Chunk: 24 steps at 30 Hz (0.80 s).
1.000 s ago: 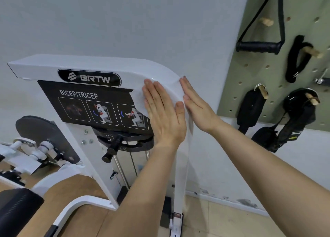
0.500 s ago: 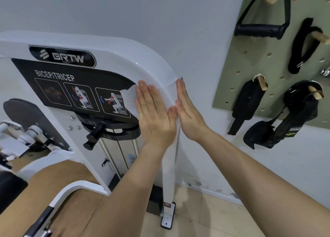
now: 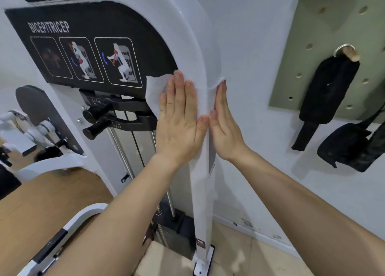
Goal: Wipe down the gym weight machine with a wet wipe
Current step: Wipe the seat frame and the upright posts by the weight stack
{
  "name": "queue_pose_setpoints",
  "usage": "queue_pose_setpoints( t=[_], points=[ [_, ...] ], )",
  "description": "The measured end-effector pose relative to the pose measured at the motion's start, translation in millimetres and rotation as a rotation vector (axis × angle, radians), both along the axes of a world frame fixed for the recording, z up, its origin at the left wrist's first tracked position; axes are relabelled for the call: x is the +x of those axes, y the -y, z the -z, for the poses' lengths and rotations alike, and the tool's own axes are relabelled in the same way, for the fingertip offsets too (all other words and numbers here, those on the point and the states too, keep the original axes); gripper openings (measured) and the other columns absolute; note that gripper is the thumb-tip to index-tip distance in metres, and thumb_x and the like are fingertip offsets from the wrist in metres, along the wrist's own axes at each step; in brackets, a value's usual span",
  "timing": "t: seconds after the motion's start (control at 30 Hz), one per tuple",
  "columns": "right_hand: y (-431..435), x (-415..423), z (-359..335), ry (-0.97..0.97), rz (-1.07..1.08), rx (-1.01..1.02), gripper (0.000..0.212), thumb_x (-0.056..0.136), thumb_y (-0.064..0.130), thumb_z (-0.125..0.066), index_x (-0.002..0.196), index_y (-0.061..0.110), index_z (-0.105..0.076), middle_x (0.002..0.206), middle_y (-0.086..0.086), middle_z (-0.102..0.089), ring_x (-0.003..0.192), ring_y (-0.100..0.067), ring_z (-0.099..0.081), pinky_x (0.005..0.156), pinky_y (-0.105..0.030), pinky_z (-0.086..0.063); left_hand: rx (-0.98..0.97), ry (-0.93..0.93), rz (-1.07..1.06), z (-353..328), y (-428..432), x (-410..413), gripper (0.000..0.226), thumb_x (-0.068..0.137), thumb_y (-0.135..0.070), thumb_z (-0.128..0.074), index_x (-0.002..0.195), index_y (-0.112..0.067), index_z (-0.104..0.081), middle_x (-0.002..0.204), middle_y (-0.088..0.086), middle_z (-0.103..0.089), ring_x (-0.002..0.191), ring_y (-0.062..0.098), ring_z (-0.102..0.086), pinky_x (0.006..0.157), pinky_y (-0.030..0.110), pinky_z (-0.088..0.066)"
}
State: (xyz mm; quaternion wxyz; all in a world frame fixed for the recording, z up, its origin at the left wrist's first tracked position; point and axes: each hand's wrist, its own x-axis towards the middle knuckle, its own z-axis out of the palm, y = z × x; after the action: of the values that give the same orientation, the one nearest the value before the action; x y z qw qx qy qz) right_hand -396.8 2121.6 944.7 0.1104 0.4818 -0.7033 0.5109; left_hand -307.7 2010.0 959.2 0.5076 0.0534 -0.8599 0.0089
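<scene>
The white weight machine frame point(image 3: 200, 192) curves down from the top into an upright post. A white wet wipe point(image 3: 154, 90) is wrapped round the post just below the black BICEP/TRICEP label point(image 3: 89, 46). My left hand point(image 3: 179, 117) presses the wipe flat against the front face with straight fingers. My right hand point(image 3: 224, 121) presses flat against the post's right side, fingers straight, over the wipe's far edge.
A black selector lever point(image 3: 108, 117) and guide rods point(image 3: 133, 150) sit left of the post, with the weight stack point(image 3: 173, 230) below. A green pegboard point(image 3: 325, 36) on the wall at right holds black straps point(image 3: 327, 92). A tan pad point(image 3: 41, 209) lies lower left.
Both hands have slid the wipe down from the curved corner onto the upright post. The view has moved closer and lower.
</scene>
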Motion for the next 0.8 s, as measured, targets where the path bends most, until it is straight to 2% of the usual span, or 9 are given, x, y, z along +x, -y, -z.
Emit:
queue_pose_setpoints(
  t=[0.1,0.17,0.3,0.4,0.6,0.7,0.8],
  points=[
    [3,-1,32,-0.006,-0.005,-0.044,0.063,0.105,0.045,-0.017,0.155,0.025,0.015,0.167,0.004,0.016,0.154,-0.008,0.008,0.127,-0.043,-0.011,-0.081,-0.010,0.029,28,3,-1,0.073,0.103,-0.051,-0.011,0.151,-0.001,0.009,0.162,0.028,0.001,0.151,0.030,0.012,0.125,0.054,-0.005],
    [6,-2,50,-0.003,-0.017,-0.073,0.061,0.105,0.043,-0.017,0.155,0.024,0.015,0.167,0.004,0.016,0.154,-0.008,0.008,0.127,-0.043,-0.009,-0.105,-0.008,0.026,47,4,-1,0.073,0.103,-0.051,-0.011,0.153,-0.001,0.010,0.163,0.026,0.003,0.151,0.028,0.012,0.125,0.052,-0.005],
    [10,-5,86,-0.034,-0.045,-0.121,0.070,0.106,0.051,-0.014,0.156,0.012,0.012,0.168,-0.006,0.014,0.154,-0.013,0.010,0.127,-0.044,-0.003,-0.099,-0.010,0.001,80,5,-3,0.074,0.103,-0.051,-0.013,0.155,0.001,-0.004,0.161,0.024,-0.001,0.151,0.020,0.013,0.125,0.046,0.001],
    [12,-8,120,-0.044,-0.053,-0.133,0.077,0.103,0.057,-0.012,0.157,0.008,0.011,0.168,-0.009,0.013,0.155,-0.015,0.009,0.127,-0.047,-0.004,-0.124,-0.024,0.007,108,6,-5,0.075,0.103,-0.049,-0.016,0.154,0.002,0.002,0.161,0.025,0.000,0.150,0.023,0.013,0.125,0.048,-0.001],
    [13,-7,188,-0.056,-0.067,-0.150,0.069,0.104,0.053,-0.013,0.155,0.017,0.015,0.167,-0.002,0.015,0.154,-0.012,0.012,0.127,-0.044,-0.001,-0.139,0.002,0.078,187,13,-4,0.070,0.105,-0.048,-0.016,0.152,-0.010,0.018,0.164,0.012,0.013,0.150,0.020,0.020,0.126,0.049,-0.002],
    [13,-10,230,-0.032,-0.060,-0.138,0.067,0.103,0.055,-0.012,0.154,0.021,0.015,0.166,0.002,0.017,0.153,-0.009,0.013,0.127,-0.043,-0.001,-0.085,-0.001,0.107,226,11,-7,0.071,0.104,-0.049,-0.016,0.152,-0.006,0.015,0.164,0.018,0.011,0.151,0.020,0.021,0.126,0.047,0.001],
    [12,-11,279,0.002,-0.043,-0.112,0.069,0.103,0.057,-0.011,0.156,0.020,0.014,0.167,0.003,0.018,0.154,-0.010,0.012,0.127,-0.047,-0.003,-0.054,0.018,0.143,270,9,-8,0.073,0.104,-0.051,-0.016,0.153,-0.013,0.023,0.161,0.005,0.032,0.151,0.020,0.023,0.126,0.044,0.004]
  ],
)
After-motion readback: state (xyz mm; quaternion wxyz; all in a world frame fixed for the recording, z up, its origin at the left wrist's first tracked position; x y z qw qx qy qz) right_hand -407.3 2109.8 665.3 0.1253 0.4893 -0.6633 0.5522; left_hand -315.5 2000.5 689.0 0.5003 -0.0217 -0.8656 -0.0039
